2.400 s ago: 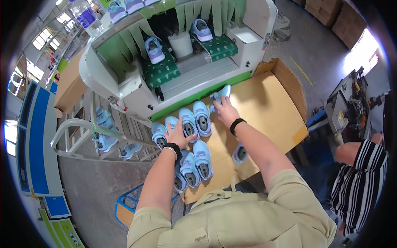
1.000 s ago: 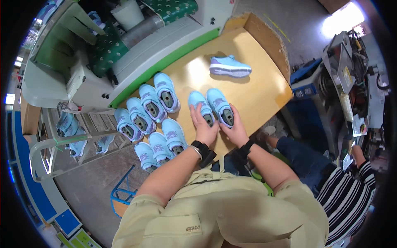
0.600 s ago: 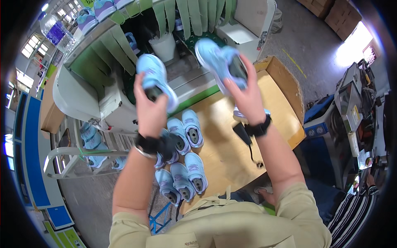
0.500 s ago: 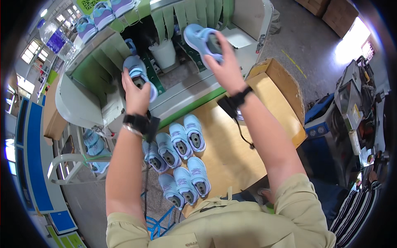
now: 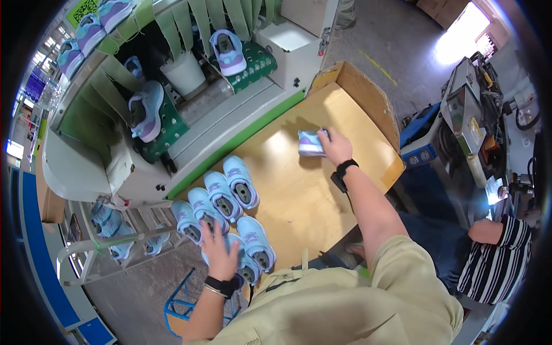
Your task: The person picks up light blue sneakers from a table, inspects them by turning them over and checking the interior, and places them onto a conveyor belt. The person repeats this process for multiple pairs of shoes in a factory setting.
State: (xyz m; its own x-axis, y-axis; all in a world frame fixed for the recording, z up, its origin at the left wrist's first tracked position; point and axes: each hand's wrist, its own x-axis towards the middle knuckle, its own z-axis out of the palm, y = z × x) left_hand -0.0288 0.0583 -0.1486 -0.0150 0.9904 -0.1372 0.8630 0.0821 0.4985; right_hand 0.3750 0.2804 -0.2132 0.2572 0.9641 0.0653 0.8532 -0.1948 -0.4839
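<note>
My right hand is closed on a light blue and lilac shoe above the right part of a wooden tabletop. Fingers spread, my left hand is over the near rows of light blue shoes at the table's left; whether it touches one I cannot tell. It partly hides the shoes beneath. In the grey machine beyond the table, one shoe rests on the left green belt and another shoe on the right green belt.
Green strip curtains hang in the machine, with a white bucket between the belts. Cardboard edges the table's right end. A metal rack with shoes stands left, a blue-framed stool below. Someone in a striped shirt is at right.
Both hands have let go of the shoes at the machine and come back over the table. The right has taken hold of another shoe; the left is over the rows. The view has shifted.
</note>
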